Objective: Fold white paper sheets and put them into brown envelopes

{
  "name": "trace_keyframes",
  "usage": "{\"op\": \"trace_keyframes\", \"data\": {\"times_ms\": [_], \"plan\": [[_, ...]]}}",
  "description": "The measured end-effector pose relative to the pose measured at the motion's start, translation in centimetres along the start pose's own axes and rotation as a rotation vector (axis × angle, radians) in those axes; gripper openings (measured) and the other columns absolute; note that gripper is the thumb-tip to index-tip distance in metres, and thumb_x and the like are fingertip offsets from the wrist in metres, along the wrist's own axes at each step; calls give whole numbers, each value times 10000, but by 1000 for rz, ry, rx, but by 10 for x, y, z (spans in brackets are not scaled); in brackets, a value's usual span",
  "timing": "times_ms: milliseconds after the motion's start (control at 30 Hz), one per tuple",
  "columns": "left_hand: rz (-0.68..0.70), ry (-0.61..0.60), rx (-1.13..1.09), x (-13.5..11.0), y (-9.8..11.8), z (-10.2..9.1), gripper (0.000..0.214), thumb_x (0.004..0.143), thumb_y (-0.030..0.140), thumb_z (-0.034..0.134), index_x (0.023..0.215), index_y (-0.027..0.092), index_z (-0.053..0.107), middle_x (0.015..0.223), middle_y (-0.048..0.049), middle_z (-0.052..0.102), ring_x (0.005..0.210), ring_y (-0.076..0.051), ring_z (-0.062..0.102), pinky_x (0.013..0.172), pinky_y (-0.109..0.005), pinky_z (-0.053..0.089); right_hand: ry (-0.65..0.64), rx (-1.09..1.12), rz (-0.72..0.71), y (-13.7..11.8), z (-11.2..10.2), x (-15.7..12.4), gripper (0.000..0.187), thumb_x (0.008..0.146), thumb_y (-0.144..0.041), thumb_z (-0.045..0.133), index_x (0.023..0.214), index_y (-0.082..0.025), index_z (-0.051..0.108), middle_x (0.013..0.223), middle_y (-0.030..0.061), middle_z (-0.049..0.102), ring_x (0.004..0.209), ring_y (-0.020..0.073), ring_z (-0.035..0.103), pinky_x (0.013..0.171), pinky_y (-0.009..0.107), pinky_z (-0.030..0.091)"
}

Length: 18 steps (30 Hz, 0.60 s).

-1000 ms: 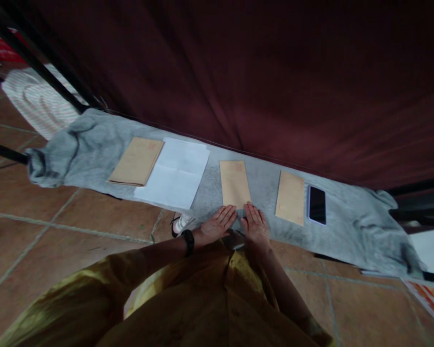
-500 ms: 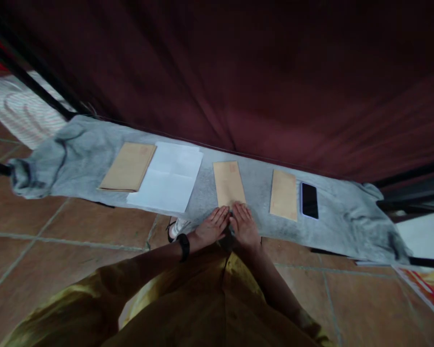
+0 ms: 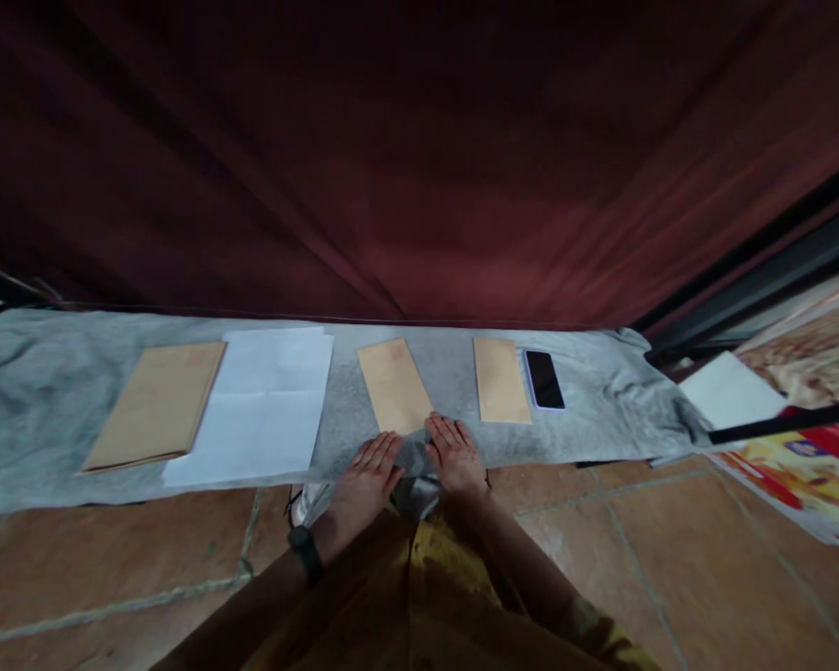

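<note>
A brown paper envelope (image 3: 395, 384) lies flat on the grey cloth in front of me, slightly tilted. At its near left corner rests my left hand (image 3: 372, 468), fingers stretched out flat. My right hand (image 3: 456, 452) lies flat at the near right corner, fingers extended. Neither hand grips anything. A second brown envelope (image 3: 502, 380) lies to the right, beside a dark-screened phone (image 3: 544, 380) with a pale purple edge. On the left, a stack of larger brown envelopes (image 3: 155, 403) partly overlaps white paper sheets (image 3: 258, 410) that show fold creases.
The grey cloth (image 3: 615, 401) covers a narrow bench. A dark red curtain (image 3: 419, 186) hangs along its far edge. Black metal bars (image 3: 762, 252) stand at the right, near a white sheet (image 3: 731, 391) and a colourful printed box (image 3: 804, 475). Below is a tiled floor (image 3: 146, 550).
My view has turned to the right. My hands have moved apart, from close together on the envelope's near end to its two near corners. The envelope has turned a little.
</note>
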<state>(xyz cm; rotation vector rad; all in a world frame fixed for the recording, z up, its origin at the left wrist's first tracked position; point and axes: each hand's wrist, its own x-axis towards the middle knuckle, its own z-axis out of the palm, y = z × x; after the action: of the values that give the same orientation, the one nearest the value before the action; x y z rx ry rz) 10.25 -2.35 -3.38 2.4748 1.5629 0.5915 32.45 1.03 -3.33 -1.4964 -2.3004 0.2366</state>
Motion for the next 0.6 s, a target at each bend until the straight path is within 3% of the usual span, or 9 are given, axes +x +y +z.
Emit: {"op": "trace_keyframes", "data": {"times_ms": [167, 267, 333, 400, 600], "plan": [[-518, 224, -599, 32, 6, -9, 431, 932, 365, 539, 1314, 171, 590, 1270, -143, 699, 1141, -263, 680, 999, -445, 545, 24, -12, 51, -4, 5, 2, 472, 1034, -289, 483, 1502, -225, 495, 1524, 78, 526, 1408, 227, 500, 1217, 466, 335], [-807, 280, -926, 54, 5, -12, 491, 766, 369, 713, 1208, 177, 616, 982, -71, 756, 892, -237, 724, 847, -389, 571, 28, -7, 72, -7, 6, 3, 468, 1031, -310, 491, 1489, -219, 512, 1525, 64, 527, 1396, 223, 511, 1220, 446, 330], [-928, 291, -1034, 64, 4, -14, 531, 671, 328, 765, 1154, 164, 617, 827, -30, 736, 776, -220, 705, 764, -357, 551, 30, -7, 75, -8, 7, 5, 467, 1035, -330, 482, 1487, -220, 514, 1525, 54, 528, 1390, 219, 515, 1220, 437, 328], [-959, 257, -1085, 71, 3, -17, 521, 614, 300, 774, 1094, 163, 628, 740, -6, 711, 687, -201, 666, 682, -327, 516, 33, -23, 87, -8, 7, 6, 470, 1031, -331, 483, 1486, -218, 513, 1523, 51, 532, 1389, 216, 516, 1216, 434, 336], [-860, 209, -1146, 78, 12, -26, 334, 553, 282, 728, 862, 187, 643, 645, 35, 650, 561, -137, 532, 524, -254, 394, 62, -41, 94, -13, 8, 11, 511, 996, -287, 527, 1497, -197, 496, 1521, 77, 539, 1388, 229, 508, 1193, 431, 379]]}}
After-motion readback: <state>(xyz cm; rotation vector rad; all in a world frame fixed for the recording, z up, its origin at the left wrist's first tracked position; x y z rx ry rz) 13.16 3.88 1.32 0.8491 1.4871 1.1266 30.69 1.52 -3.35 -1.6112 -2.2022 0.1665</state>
